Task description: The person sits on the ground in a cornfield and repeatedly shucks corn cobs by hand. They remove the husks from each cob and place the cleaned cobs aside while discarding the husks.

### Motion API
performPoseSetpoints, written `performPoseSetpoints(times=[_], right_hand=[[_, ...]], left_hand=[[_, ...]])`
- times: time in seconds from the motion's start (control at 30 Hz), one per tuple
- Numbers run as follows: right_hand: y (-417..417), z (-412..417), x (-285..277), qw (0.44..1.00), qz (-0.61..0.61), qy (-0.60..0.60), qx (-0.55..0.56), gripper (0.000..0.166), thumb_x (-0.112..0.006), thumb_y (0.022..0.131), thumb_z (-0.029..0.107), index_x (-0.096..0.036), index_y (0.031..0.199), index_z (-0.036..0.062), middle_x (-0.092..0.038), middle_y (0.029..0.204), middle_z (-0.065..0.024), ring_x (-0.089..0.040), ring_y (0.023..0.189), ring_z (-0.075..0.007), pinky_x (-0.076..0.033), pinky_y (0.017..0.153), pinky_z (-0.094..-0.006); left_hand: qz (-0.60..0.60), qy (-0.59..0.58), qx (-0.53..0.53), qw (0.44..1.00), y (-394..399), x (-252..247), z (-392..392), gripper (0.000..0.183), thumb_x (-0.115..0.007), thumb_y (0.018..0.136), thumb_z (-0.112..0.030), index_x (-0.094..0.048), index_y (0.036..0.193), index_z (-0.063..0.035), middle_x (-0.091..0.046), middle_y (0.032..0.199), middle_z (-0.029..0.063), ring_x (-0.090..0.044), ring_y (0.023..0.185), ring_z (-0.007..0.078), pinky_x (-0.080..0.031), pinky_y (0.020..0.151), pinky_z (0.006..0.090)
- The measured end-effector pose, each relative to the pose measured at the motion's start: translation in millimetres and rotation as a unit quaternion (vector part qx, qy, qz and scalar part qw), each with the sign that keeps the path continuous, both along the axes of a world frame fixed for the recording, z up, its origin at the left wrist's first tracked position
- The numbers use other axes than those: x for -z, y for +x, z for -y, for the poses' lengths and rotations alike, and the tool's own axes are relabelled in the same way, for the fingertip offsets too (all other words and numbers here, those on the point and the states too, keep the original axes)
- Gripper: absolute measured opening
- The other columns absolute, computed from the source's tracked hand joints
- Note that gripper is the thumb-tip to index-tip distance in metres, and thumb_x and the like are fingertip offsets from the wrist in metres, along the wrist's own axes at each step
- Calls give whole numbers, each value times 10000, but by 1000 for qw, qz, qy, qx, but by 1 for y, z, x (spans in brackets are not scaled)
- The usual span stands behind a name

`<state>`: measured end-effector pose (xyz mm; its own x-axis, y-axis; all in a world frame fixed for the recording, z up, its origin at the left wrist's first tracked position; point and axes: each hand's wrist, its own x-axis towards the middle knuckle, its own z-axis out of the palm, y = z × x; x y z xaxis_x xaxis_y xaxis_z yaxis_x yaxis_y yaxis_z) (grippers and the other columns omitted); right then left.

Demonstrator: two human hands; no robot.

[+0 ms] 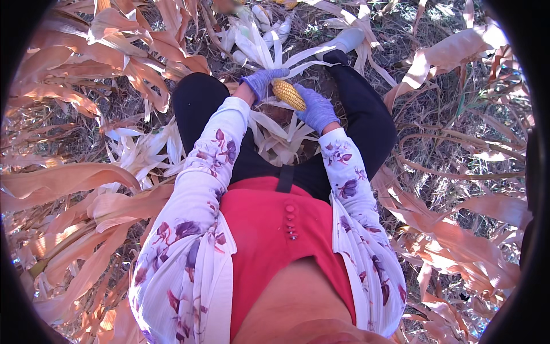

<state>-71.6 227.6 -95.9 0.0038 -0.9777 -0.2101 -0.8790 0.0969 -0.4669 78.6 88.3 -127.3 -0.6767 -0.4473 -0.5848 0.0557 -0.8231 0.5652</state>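
A yellow ear of corn (289, 95) with bare kernels lies between my two gloved hands, in front of my knees. My right hand (316, 108), in a grey-purple knit glove, grips its lower right end. At the other end, my left hand (265, 81), gloved alike, is closed around the base of the peeled-back husk (267, 58). Pale husk strips fan out beyond that hand, some of them reaching right toward my shoe. The palm side of the left hand is hidden.
More ears in pale husks (277, 32) lie on the ground ahead. Loose husks (281, 135) sit between my legs, and another husk heap (144, 150) is by my left knee. Dry corn leaves (116, 202) crowd the left side; others (455, 232) spread at right over dry grass.
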Motion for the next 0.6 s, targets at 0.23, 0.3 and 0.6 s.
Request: performPoseSetpoints(times=[0.23,0.3,0.6], right_hand=[[15,-1,37,900,429,-2,73,847,-712,615,171,-308,1351,61,-516,1186,-163,-523,1077,-241,-410,911,-304],[13,1,39,895,436,35,82,853,-716,602,161,-309,1343,46,-519,1168,-150,-514,1065,-218,-407,905,-293],[30,-4,51,938,332,36,90,612,-715,660,250,-459,1163,13,-591,966,-131,-601,819,-231,-492,718,-337]], left_hand=[[-118,-30,-210,970,1,-11,11,188,-673,787,-150,-575,890,-28,-564,708,57,-563,586,194,-502,546,315],[-131,-59,-221,965,3,-8,19,166,-662,797,-142,-575,891,-37,-548,691,48,-552,579,185,-489,527,298],[-30,-84,-309,947,-8,-35,-2,192,-661,811,-204,-622,939,-67,-574,719,9,-495,525,103,-373,427,237]])
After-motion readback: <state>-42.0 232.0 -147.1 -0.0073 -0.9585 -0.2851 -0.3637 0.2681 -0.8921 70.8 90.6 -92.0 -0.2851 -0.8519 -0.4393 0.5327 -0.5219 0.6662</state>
